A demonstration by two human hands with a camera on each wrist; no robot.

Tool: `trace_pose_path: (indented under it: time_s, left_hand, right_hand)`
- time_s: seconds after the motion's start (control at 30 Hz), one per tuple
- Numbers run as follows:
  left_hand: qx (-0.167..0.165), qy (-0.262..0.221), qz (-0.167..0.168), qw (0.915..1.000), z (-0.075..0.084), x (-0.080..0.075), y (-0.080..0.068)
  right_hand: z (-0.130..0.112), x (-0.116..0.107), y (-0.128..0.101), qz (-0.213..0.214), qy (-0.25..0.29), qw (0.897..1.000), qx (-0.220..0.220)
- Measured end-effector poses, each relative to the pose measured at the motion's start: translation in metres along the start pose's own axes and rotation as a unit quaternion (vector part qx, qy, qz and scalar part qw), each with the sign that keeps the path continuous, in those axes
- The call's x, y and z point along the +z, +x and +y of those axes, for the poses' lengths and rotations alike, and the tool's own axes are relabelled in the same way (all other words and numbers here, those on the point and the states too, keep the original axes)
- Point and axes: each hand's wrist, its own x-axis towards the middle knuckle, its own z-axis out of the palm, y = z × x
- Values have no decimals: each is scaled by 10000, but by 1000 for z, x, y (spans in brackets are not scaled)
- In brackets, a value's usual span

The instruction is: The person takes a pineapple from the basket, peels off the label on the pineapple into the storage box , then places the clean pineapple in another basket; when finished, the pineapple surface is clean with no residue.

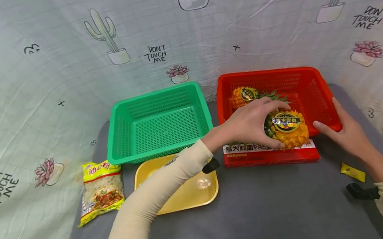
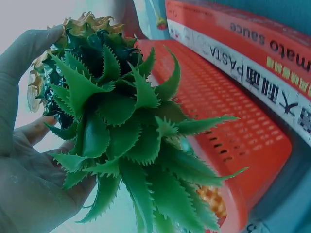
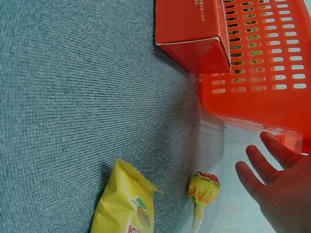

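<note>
My left hand [image 1: 246, 122] grips a small orange pineapple [image 1: 297, 136] with a round label, above the front of the red basket [image 1: 314, 99]. Its spiky green leaves [image 2: 114, 121] fill the left wrist view and hide part of the basket. Another pineapple [image 1: 239, 98] lies inside the basket at the back left. At the basket's front right corner, my right hand [image 1: 355, 136] has its fingers extended and spread beside the wall. Whether it touches the wall I cannot tell.
A red pasta box [image 1: 272, 157] lies before the red basket. Left of it are a green basket [image 1: 161, 152], a yellow tray [image 1: 192, 206] and a bag of pasta [image 1: 102, 187]. A yellow packet [image 1: 352, 172] and a lollipop [image 3: 204, 187] lie at the right.
</note>
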Motion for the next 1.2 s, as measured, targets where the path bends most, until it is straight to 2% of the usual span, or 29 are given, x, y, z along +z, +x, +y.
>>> trace_pose_path:
  time_s: [0.4,0.9,1.2]
  left_hand:
    - [-45,34,-164,9999,19,16,-11]
    - [-250,-189,-503,9982,29,53,-30]
    - [-428,167,-766,9960,31,72,-35]
  right_hand:
    - [1,0,-1,-13,127,9999,-72]
    - [1,2,-1,19,59,9999,-89]
    - [-1,2,-1,44,-22,10000,-60]
